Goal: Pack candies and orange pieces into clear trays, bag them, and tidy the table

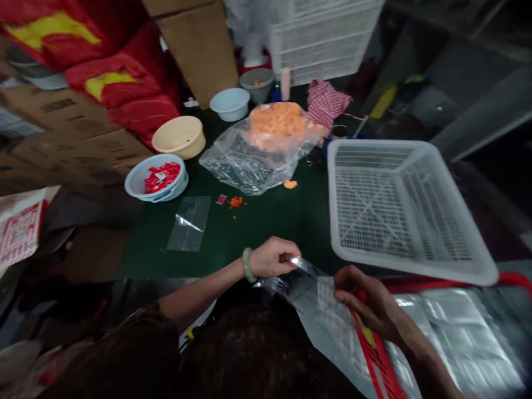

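Observation:
My left hand (272, 257), with a pale green bangle on the wrist, is closed in a pinch on the top edge of a clear plastic bag (328, 316) at the near edge of the dark green table (270, 221). My right hand (369, 302) is closed on the same bag lower down, over a red and yellow printed strip (376, 354). The bag lies partly over my lap and is blurred by motion.
A white mesh basket (399, 208) stands right of my hands. Farther back lie a large clear bag of orange pieces (274, 127), a small flat clear bag (190, 221), a pale blue bowl of red pieces (157, 177), a cream bowl (179, 136) and cardboard boxes (62, 127) at left.

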### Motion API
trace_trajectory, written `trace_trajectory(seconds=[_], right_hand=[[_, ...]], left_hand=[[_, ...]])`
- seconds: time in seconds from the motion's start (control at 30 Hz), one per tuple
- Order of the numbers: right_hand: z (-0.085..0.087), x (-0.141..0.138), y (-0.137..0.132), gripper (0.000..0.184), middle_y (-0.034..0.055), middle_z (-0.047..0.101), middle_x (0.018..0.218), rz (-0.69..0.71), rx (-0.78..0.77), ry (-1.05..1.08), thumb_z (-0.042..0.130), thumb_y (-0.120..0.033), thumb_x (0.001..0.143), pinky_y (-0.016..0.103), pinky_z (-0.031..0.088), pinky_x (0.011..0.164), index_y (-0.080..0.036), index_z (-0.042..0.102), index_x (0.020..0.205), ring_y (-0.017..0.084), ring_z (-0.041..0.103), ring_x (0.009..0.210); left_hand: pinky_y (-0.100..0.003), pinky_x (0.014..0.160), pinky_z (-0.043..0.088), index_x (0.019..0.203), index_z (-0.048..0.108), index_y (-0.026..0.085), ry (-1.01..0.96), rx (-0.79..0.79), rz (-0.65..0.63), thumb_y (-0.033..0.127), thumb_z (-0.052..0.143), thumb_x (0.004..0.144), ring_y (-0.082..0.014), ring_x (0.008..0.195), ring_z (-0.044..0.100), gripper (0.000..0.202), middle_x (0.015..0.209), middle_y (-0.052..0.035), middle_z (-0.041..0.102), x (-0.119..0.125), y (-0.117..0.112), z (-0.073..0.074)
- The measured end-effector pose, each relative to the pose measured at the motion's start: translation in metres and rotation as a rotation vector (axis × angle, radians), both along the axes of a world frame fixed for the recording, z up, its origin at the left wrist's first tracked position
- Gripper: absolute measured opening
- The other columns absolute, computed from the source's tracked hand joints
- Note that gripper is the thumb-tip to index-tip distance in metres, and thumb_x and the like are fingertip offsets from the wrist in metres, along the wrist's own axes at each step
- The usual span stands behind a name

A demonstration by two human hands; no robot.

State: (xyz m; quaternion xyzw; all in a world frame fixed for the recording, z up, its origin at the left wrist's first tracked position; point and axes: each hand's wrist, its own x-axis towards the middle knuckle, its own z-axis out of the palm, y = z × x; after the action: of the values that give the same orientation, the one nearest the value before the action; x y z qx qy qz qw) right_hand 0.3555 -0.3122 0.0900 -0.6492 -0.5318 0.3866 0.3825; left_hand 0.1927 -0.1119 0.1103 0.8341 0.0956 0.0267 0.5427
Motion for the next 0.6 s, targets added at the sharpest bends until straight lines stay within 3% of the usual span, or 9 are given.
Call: trace_trajectory(seconds=[0.07, 0.2, 0.27, 0.4, 0.5, 0.6], right_hand=[[-0.017, -0.018, 0.033, 0.02, 0.0025, 0.06, 0.084, 0.08, 0.035, 0.0, 0.058, -0.038, 0.084, 0.025, 0.047, 0.066, -0.02, 0.053, 0.09, 0.014, 0.056, 0.072], [-0.037, -0.058, 0.107, 0.01, 0.0023, 0.058, 0.077, 0.042, 0.123, -0.185, 0.051, -0.027, 0.087, 0.027, 0.045, 0.066, -0.02, 0.058, 0.084, 0.014, 0.056, 0.07], [-0.038, -0.072, 0.148, 0.009, 0.0017, 0.056, 0.073, 0.012, 0.177, -0.193, 0.054, -0.027, 0.085, 0.028, 0.045, 0.068, -0.019, 0.059, 0.086, 0.015, 0.055, 0.069], [-0.041, -0.091, 0.242, 0.029, -0.0008, 0.053, 0.069, -0.055, 0.129, -0.024, 0.063, -0.037, 0.076, 0.029, 0.047, 0.067, -0.019, 0.057, 0.098, 0.014, 0.053, 0.064], [-0.041, -0.115, 0.307, 0.043, 0.0026, 0.055, 0.075, -0.17, 0.023, -0.024, 0.069, -0.045, 0.066, 0.034, 0.048, 0.069, -0.017, 0.057, 0.097, 0.017, 0.054, 0.068], [-0.007, -0.155, 0.342, 0.05, 0.0079, 0.06, 0.093, -0.212, -0.028, 0.189, 0.066, -0.047, 0.07, 0.037, 0.05, 0.074, -0.019, 0.053, 0.108, 0.021, 0.059, 0.084]], left_hand=[[-0.021, 0.058, 0.039, 0.068, 0.059, 0.015, -0.067, 0.082, 0.261, 0.014, 0.051, 0.077, -0.0105, 0.064, 0.051, 0.013, 0.075, -0.0043, 0.057, -0.047, 0.017, 0.001], [-0.024, 0.068, 0.045, 0.075, 0.061, 0.017, -0.096, 0.152, 0.684, 0.013, 0.051, 0.078, -0.0135, 0.075, 0.059, 0.011, 0.083, -0.0055, 0.062, -0.12, 0.041, -0.002], [-0.023, 0.062, 0.045, 0.074, 0.059, 0.017, -0.047, 0.0, 0.891, 0.017, 0.059, 0.075, -0.0133, 0.069, 0.06, 0.001, 0.077, -0.0042, 0.063, -0.143, 0.054, -0.011], [-0.019, 0.042, 0.036, 0.072, 0.049, 0.018, -0.021, -0.506, 1.218, 0.03, 0.071, 0.065, -0.0133, 0.048, 0.057, 0.026, 0.056, -0.0004, 0.061, -0.179, 0.083, -0.04], [-0.017, 0.036, 0.031, 0.075, 0.045, 0.019, -0.086, -0.707, 1.396, 0.033, 0.076, 0.06, -0.0142, 0.044, 0.057, 0.037, 0.054, 0.0009, 0.061, -0.205, 0.104, -0.068], [-0.018, 0.036, 0.037, 0.074, 0.043, 0.019, -0.176, -0.834, 1.579, 0.034, 0.083, 0.048, -0.018, 0.052, 0.063, 0.05, 0.059, 0.0026, 0.061, -0.229, 0.125, -0.092]])
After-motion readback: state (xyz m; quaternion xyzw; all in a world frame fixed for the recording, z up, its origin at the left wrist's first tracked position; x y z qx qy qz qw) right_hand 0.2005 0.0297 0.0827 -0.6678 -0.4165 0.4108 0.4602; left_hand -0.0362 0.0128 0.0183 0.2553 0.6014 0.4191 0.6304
